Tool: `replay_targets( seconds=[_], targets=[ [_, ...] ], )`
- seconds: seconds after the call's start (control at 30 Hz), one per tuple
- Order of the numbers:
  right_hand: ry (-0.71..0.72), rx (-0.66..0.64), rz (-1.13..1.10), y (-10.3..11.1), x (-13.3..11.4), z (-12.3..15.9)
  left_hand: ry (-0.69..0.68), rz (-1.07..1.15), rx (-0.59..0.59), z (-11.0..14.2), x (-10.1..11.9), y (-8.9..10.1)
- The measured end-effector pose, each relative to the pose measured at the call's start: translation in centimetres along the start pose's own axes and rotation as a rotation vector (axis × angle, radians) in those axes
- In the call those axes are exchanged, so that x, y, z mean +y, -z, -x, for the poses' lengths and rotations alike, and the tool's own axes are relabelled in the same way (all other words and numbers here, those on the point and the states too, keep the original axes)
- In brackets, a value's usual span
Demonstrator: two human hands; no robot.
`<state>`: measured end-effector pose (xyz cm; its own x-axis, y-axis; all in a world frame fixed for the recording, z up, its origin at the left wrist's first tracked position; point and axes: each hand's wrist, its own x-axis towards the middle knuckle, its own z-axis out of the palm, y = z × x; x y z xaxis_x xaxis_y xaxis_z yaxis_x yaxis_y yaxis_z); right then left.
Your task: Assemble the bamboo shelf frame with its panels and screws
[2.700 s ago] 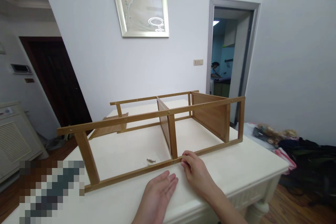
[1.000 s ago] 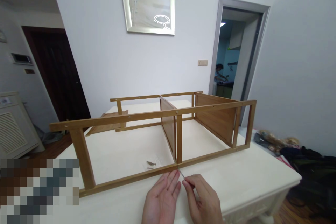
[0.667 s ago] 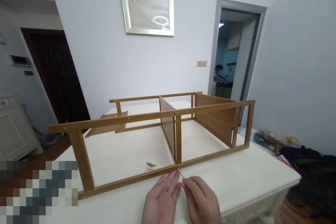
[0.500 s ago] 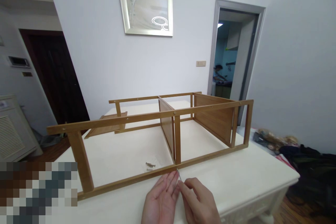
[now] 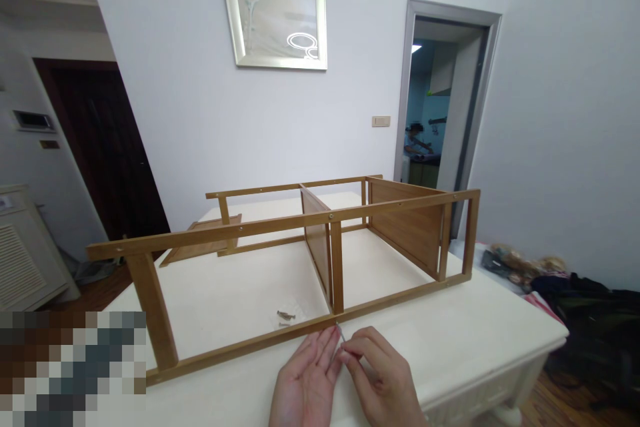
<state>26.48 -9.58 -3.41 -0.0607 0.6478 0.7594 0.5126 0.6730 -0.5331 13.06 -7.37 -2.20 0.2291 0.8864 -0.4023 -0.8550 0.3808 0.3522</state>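
A bamboo shelf frame (image 5: 280, 223) lies on its side across the white table (image 5: 450, 340). My right hand (image 5: 383, 380) pinches a thin metal tool (image 5: 340, 331), its tip against the near bottom rail just below the middle upright. Palm up, my left hand (image 5: 307, 380) lies open on the table beside it, fingertips near the rail. Loose screws (image 5: 286, 315) rest on the table inside the frame, left of the middle panel.
A loose bamboo panel (image 5: 203, 240) lies at the table's far left. Dark bags and clutter (image 5: 575, 300) sit on the floor to the right. A person (image 5: 415, 143) stands in the far doorway. A white cabinet (image 5: 25, 247) stands at left.
My right hand left the rail, drew back, and now holds the thin tool pointed at the rail joint. The left hand stayed open beside it. The view shifted slightly.
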Motion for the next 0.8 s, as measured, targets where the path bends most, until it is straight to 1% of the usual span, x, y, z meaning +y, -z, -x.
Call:
replay_targets(
  seconds=[0.17, 0.4, 0.7, 0.8],
  targets=[
    [0.026, -0.014, -0.005, 0.09, -0.09, -0.23, 0.008, 0.015, 0.003, -0.14, 0.06, 0.06],
    [0.055, 0.026, 0.051, 0.23, -0.58, -0.28, 0.035, 0.011, -0.006, -0.21, 0.21, 0.13],
    [0.063, 0.034, 0.109, 0.06, -0.06, 0.19, 0.026, 0.010, -0.015, -0.13, 0.17, 0.21],
    [0.045, 0.033, 0.112, 0.03, 0.18, 0.22, 0.021, 0.009, -0.007, -0.11, 0.15, 0.22]
  ],
)
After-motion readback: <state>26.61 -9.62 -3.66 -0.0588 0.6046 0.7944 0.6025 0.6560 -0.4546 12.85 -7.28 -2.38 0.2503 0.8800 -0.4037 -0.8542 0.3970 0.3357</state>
